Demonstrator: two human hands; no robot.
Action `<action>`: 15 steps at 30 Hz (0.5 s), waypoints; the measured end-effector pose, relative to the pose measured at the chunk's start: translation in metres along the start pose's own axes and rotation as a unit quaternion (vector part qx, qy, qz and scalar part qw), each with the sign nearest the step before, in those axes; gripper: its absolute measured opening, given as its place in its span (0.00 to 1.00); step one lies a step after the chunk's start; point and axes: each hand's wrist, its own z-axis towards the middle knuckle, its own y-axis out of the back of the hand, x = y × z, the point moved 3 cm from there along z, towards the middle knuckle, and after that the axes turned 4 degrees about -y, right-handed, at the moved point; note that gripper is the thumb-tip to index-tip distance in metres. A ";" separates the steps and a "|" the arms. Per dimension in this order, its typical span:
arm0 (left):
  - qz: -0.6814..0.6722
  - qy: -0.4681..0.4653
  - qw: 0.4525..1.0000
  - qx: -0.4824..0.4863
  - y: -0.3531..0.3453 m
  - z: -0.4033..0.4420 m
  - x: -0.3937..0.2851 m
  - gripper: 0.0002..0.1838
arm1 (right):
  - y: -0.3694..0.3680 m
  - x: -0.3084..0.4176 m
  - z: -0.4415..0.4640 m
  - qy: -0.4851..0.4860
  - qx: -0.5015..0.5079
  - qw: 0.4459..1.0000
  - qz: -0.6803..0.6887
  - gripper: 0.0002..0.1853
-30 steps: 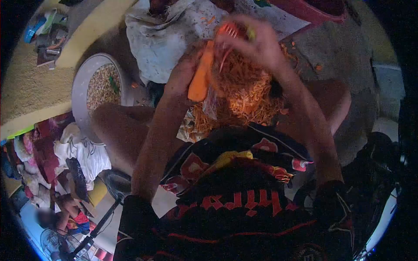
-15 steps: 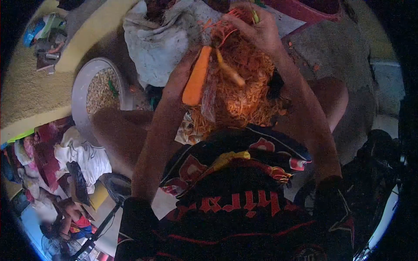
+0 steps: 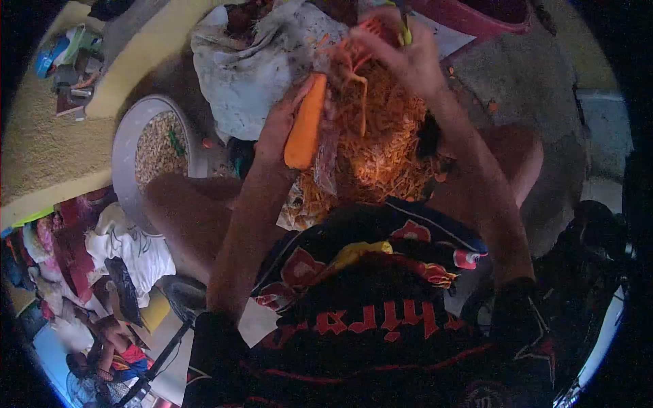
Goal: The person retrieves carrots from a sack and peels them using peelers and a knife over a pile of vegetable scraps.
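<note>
My left hand (image 3: pixel 277 126) is closed around a large peeled carrot (image 3: pixel 306 126), held upright with its flat orange side showing. To its right, my right hand (image 3: pixel 415 61) grips a tool with a yellow-green handle (image 3: pixel 407 30); its working end is hidden and the hand is slightly blurred. Long thin orange strips (image 3: pixel 360 78) hang beside the fingers of that hand. Below both hands lies a heap of shredded carrot (image 3: pixel 384 153) between my legs. A strip of clear plastic (image 3: pixel 326 170) shows at the heap's left side.
A pale cloth sack (image 3: pixel 238 95) stands beyond my left hand. Left of it is a white tub (image 3: pixel 126 143) holding small pale pieces. A dark red basin (image 3: pixel 500 20) sits at the far right. At lower left, another person (image 3: pixel 112 347) is near piled clothes.
My right hand has shifted slightly right and down, away from the carrot. The orange strips hang lower and a little further right. My left hand still holds the carrot nearly in place.
</note>
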 end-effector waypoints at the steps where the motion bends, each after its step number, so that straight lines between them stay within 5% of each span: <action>1: -0.001 -0.003 1.000 -0.001 -0.013 -0.005 -0.003 0.23 | -0.006 0.010 -0.007 -0.014 0.002 1.000 0.006 0.23; 2: -0.059 -0.031 0.997 -0.045 -0.025 -0.013 -0.005 0.23 | -0.015 0.021 -0.017 -0.014 0.005 1.000 0.007 0.23; 4: -0.115 -0.061 0.987 -0.090 -0.018 -0.013 -0.004 0.23 | -0.036 0.047 -0.034 0.203 0.071 0.975 -0.060 0.22; 7: -0.115 -0.035 0.993 -0.011 0.000 -0.012 0.005 0.23 | -0.033 0.034 -0.027 0.063 0.114 0.988 -0.088 0.17; 11: 0.012 0.027 0.999 -0.043 -0.019 -0.014 -0.009 0.24 | -0.001 -0.017 0.009 0.015 -0.043 0.999 -0.012 0.18; 13: 0.053 0.047 0.994 -0.077 -0.010 -0.010 -0.005 0.24 | -0.005 -0.006 0.005 -0.011 -0.032 0.999 0.023 0.18; 15: -0.098 -0.036 0.994 -0.030 0.005 -0.003 0.010 0.22 | -0.027 0.024 -0.019 0.024 0.080 0.996 -0.024 0.19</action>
